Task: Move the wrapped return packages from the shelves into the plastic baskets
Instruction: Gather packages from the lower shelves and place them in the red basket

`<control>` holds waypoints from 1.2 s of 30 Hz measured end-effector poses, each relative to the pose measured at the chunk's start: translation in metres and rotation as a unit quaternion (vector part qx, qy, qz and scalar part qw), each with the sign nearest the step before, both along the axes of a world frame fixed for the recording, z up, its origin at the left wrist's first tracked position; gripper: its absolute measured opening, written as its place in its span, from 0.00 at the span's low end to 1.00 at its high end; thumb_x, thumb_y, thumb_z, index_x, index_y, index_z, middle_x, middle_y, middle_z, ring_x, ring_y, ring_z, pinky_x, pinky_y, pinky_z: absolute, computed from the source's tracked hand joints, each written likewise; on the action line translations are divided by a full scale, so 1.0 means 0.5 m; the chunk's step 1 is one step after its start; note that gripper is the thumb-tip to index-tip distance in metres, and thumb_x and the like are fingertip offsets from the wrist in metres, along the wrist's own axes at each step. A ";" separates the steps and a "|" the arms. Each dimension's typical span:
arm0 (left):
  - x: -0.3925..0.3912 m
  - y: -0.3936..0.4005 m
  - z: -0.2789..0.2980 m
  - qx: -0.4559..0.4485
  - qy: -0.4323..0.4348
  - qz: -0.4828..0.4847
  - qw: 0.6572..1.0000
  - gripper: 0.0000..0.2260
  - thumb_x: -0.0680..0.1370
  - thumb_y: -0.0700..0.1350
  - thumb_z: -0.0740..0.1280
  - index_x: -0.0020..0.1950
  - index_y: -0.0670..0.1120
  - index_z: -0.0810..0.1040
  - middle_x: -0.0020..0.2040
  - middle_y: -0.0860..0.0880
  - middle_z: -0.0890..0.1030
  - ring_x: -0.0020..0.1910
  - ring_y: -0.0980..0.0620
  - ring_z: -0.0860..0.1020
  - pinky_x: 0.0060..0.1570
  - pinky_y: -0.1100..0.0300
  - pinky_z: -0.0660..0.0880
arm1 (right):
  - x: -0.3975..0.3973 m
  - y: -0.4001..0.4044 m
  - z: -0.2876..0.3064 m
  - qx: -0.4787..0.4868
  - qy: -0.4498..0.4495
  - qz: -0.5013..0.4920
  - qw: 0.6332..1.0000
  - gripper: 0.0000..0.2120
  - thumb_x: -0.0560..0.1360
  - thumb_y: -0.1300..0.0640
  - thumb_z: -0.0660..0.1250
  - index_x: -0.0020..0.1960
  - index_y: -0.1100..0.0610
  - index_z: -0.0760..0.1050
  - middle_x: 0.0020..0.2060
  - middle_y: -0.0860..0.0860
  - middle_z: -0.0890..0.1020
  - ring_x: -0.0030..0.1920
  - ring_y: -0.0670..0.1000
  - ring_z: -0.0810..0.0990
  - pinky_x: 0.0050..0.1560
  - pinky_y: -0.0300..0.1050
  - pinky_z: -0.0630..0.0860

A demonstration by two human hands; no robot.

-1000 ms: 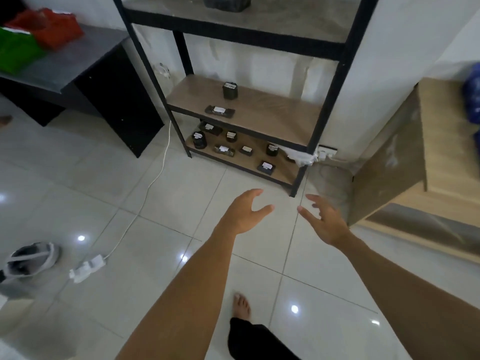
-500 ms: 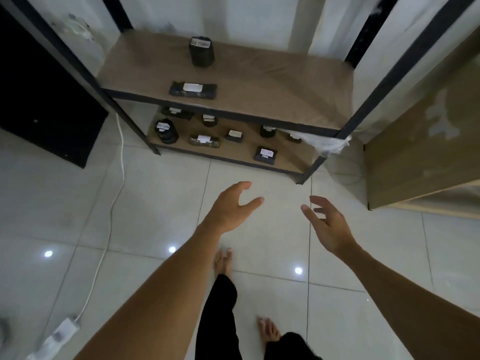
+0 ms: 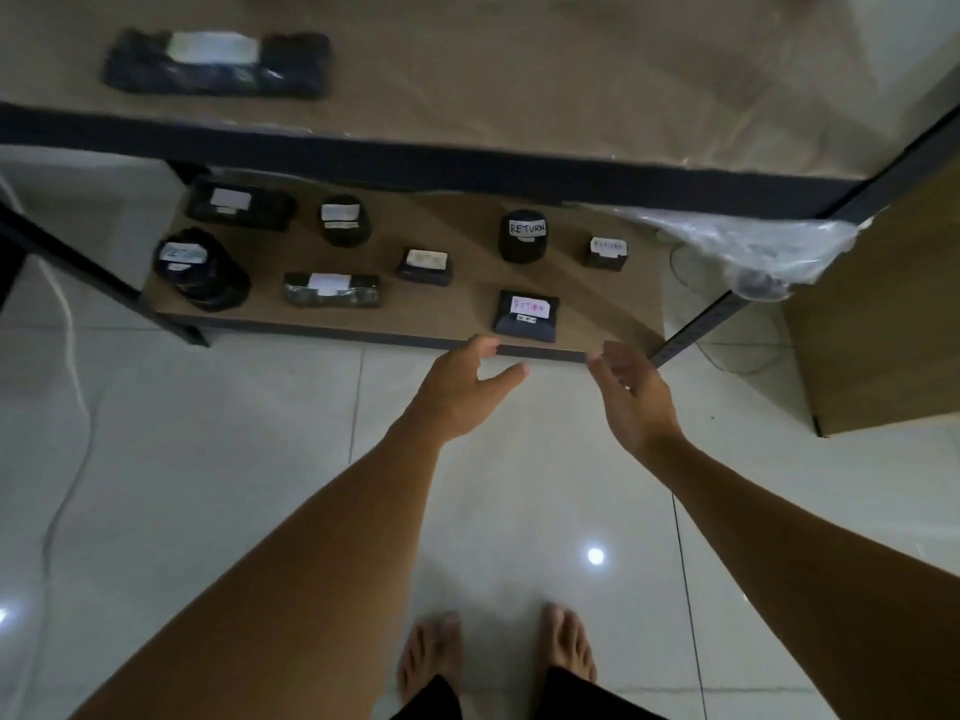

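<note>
Pale glossy floor tiles (image 3: 218, 459) under a dark-framed rack of brown shelves, seen from above. On the upper shelf (image 3: 519, 70), at far left, one long black-wrapped package (image 3: 218, 65) with a white label. On the bottom shelf (image 3: 467, 314), left to right: a round black bundle (image 3: 200, 270), a flat package (image 3: 239, 205) behind it, a small drum-shaped one (image 3: 343, 220), a long slim parcel (image 3: 332, 290), a small block (image 3: 425, 266), a jar-like package marked RETURN (image 3: 524, 236), a flat pouch marked RETURN (image 3: 527, 317) at the front edge, and a small box (image 3: 607, 253) toward the right. Crumpled clear plastic (image 3: 737, 246) bunched at the right post. No basket in view. Left hand (image 3: 462, 387) and right hand (image 3: 631, 394) both empty, each grip spread, fingers loosely apart, flanking the pouch just short of the shelf edge. Pouch apparently soft and light, its film wrap likely slick; best taken across the two side edges, clear of the label. Bare feet (image 3: 498, 652) on the tiles below.
</note>
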State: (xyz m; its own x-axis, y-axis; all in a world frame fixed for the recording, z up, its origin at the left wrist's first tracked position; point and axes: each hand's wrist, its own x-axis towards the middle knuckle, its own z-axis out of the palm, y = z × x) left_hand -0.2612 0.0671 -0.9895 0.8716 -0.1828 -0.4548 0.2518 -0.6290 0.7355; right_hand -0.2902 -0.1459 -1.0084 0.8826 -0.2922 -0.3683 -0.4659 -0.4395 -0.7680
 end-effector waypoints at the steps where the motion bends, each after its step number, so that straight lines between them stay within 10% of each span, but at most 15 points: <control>1: 0.022 -0.009 -0.040 -0.004 -0.003 -0.001 1.000 0.27 0.80 0.61 0.66 0.75 0.51 0.68 0.73 0.51 0.73 0.71 0.48 0.71 0.66 0.53 0.70 | 0.025 -0.005 -0.038 0.000 -0.009 0.000 1.000 0.24 0.82 0.41 0.63 0.72 0.53 0.71 0.67 0.51 0.77 0.64 0.53 0.77 0.58 0.44 0.72; 12: 0.284 -0.051 -0.327 -0.015 -0.081 -0.002 0.997 0.29 0.80 0.56 0.68 0.78 0.49 0.66 0.72 0.49 0.74 0.69 0.47 0.74 0.58 0.58 0.71 | 0.318 -0.117 -0.315 -0.057 -0.080 -0.103 0.990 0.26 0.82 0.38 0.61 0.72 0.54 0.71 0.62 0.53 0.78 0.58 0.54 0.77 0.54 0.47 0.72; 17: 0.351 -0.065 -0.396 0.101 -0.131 -0.056 0.985 0.37 0.73 0.66 0.71 0.77 0.50 0.67 0.74 0.47 0.69 0.75 0.42 0.64 0.72 0.41 0.65 | 0.435 -0.149 -0.369 -0.061 -0.117 -0.160 0.978 0.28 0.79 0.33 0.61 0.70 0.51 0.71 0.62 0.52 0.78 0.59 0.55 0.78 0.58 0.49 0.73; 25: 0.351 -0.068 -0.414 0.140 -0.171 -0.079 0.972 0.32 0.71 0.69 0.71 0.69 0.53 0.74 0.71 0.49 0.69 0.74 0.43 0.61 0.73 0.43 0.59 | 0.477 -0.158 -0.378 -0.135 -0.107 -0.137 0.975 0.36 0.75 0.26 0.56 0.72 0.50 0.69 0.64 0.53 0.75 0.61 0.56 0.77 0.65 0.59 0.75; 32: 0.352 -0.067 -0.421 0.088 -0.181 -0.072 0.977 0.27 0.70 0.66 0.74 0.61 0.54 0.74 0.61 0.51 0.77 0.66 0.48 0.69 0.65 0.54 0.61 | 0.500 -0.160 -0.361 -0.139 -0.066 -0.135 0.979 0.33 0.75 0.31 0.65 0.72 0.51 0.71 0.66 0.55 0.75 0.62 0.58 0.78 0.64 0.59 0.76; 36: 0.345 -0.064 -0.396 0.039 -0.152 -0.077 0.985 0.25 0.69 0.60 0.79 0.59 0.53 0.72 0.57 0.51 0.80 0.57 0.53 0.76 0.55 0.54 0.79 | 0.495 -0.164 -0.350 -0.070 -0.099 -0.149 0.981 0.30 0.73 0.41 0.75 0.68 0.55 0.71 0.57 0.48 0.78 0.57 0.52 0.79 0.62 0.53 0.78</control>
State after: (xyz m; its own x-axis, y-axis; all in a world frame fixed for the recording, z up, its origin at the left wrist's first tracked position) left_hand -0.0887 0.0352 -1.1876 0.9345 -0.2975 -0.1955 -0.0743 -0.7001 0.7101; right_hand -0.0429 -0.2278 -1.1836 0.7998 -0.5846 -0.1362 -0.4385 -0.4141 -0.7977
